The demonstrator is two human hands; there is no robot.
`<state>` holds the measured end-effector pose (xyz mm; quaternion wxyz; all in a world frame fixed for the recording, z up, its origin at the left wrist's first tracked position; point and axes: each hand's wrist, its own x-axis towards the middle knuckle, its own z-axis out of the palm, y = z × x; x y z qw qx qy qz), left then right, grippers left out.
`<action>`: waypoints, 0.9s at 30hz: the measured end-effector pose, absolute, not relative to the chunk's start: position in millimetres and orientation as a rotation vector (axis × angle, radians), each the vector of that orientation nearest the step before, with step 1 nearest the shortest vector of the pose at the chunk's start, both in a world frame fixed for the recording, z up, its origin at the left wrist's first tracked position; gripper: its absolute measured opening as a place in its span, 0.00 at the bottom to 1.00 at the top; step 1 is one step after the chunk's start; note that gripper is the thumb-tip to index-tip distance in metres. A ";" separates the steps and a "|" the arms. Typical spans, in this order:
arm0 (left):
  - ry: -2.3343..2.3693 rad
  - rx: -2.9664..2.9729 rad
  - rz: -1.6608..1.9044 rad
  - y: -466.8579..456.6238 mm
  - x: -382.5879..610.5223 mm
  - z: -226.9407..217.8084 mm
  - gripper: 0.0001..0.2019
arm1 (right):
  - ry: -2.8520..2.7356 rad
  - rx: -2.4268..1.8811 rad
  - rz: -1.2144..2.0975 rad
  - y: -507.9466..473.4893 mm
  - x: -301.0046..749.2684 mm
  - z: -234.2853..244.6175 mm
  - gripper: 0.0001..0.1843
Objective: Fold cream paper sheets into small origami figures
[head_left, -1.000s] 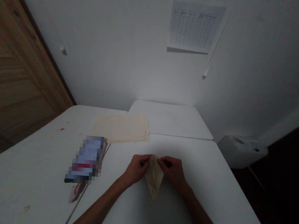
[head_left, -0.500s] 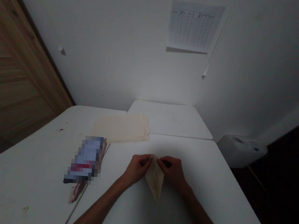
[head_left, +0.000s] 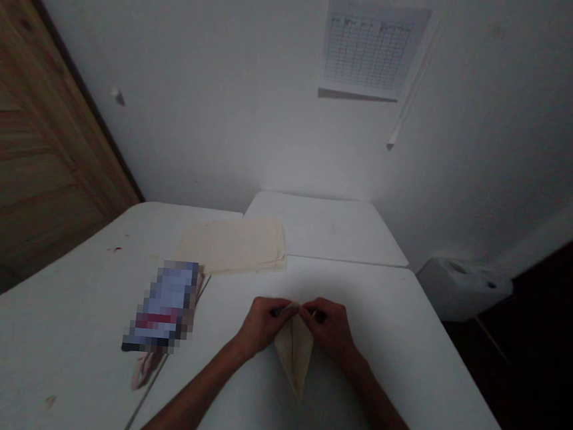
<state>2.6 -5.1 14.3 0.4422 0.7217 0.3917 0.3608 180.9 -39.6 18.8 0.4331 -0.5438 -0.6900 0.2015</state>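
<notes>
Over the near middle of the white desk (head_left: 377,383), holding a beige folded piece (head_left: 294,356) by its far end, between left hand (head_left: 261,323) and right hand (head_left: 330,329). Pinched closed in each grip, thumb against bent fingers, with fingertips nearly meeting over the held end. Below the fingers, tapering to a narrow point toward the body, with a dark crease down the middle. Impossible to tell from this angle whether touching the desk at that point or hanging just above.

Farther off and to the left, flat across a seam in the desk, a stack of beige sheets (head_left: 233,247). Nearer on that side, well apart from the left hand, a blurred blue item (head_left: 166,301) with a pink loop (head_left: 141,371) at its near end. At the back, against the wall (head_left: 217,88), a white panel (head_left: 325,228); higher up, a printed sheet (head_left: 368,51) with a grid. At far left, a wooden door (head_left: 24,118); beyond the right edge, a white container (head_left: 463,291).
</notes>
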 end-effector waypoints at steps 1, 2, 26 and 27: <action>0.964 1.790 0.897 -5.7 2.7 15.6 0.16 | -1.722 -1.359 0.495 -39.8 180.8 19.4 0.11; 0.962 1.796 0.896 -6.2 2.8 16.8 0.17 | -1.727 -1.361 0.486 -40.0 180.6 19.9 0.11; 1.466 1.761 1.787 0.8 -17.4 30.4 0.07 | -1.715 -1.203 0.858 -47.6 181.4 23.7 0.18; 1.467 1.751 1.802 1.2 -17.9 30.5 0.07 | -1.733 -1.205 0.846 -47.9 180.9 23.9 0.19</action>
